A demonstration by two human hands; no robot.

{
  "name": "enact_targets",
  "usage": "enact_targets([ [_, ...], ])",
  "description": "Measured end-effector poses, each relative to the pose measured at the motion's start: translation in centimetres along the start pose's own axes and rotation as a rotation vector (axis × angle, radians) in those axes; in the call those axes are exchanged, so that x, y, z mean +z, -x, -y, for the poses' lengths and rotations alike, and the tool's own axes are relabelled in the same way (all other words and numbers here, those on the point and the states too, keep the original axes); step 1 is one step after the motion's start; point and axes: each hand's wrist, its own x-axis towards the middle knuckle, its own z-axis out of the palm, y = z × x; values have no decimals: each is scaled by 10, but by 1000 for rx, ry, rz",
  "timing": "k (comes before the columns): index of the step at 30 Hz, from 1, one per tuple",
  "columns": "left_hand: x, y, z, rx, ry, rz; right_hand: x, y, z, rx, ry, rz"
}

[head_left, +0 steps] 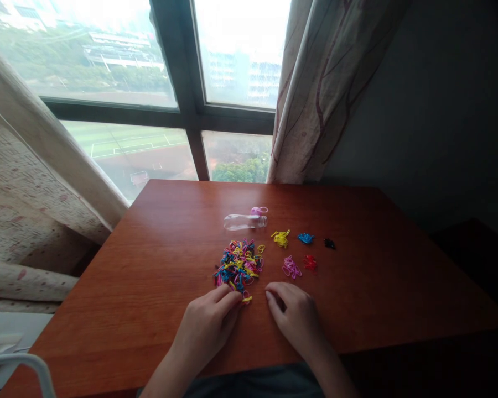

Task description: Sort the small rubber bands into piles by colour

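A mixed heap of small colourful rubber bands (237,264) lies at the middle of the table. My left hand (211,316) rests at its near edge, fingers bent and pressed together, touching the lowest bands. What they hold, if anything, is hidden. A yellow band (247,300) lies just by those fingertips. To the right, my right hand (295,314) is curled with thumb and forefinger tips close together, apart from the heap; anything between them is too small to make out. Beyond it are small single-colour piles: pink bands (291,267) and red bands (310,262).
Farther back lie yellow bands (281,238), blue bands (305,238) and black bands (329,243). A clear plastic bottle (243,222) lies on its side behind the heap, with a pink looped piece (259,210) beside it. The wooden table (149,265) meets a window and curtains (302,110).
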Motion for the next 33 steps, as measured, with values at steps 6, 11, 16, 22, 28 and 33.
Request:
enact_targets([
  [6, 1, 5, 3, 2, 59, -52, 0, 1, -1, 0, 4, -5],
  [11, -4, -17, -9, -7, 56, -138, 4, 2, 6, -16, 60, -4],
  [16, -16, -85, -27, 29, -55, -47, 8, 2, 14, -30, 63, 16],
  [22, -1, -161, -28, 64, -122, 48, 6, 1, 12, -24, -26, -5],
  [28, 17, -182, -20, 84, -101, 89, 5, 0, 13, -27, -23, 7],
  [33, 2, -161, -16, 70, -1, 39, 5, 0, 12, -17, -52, 13],
])
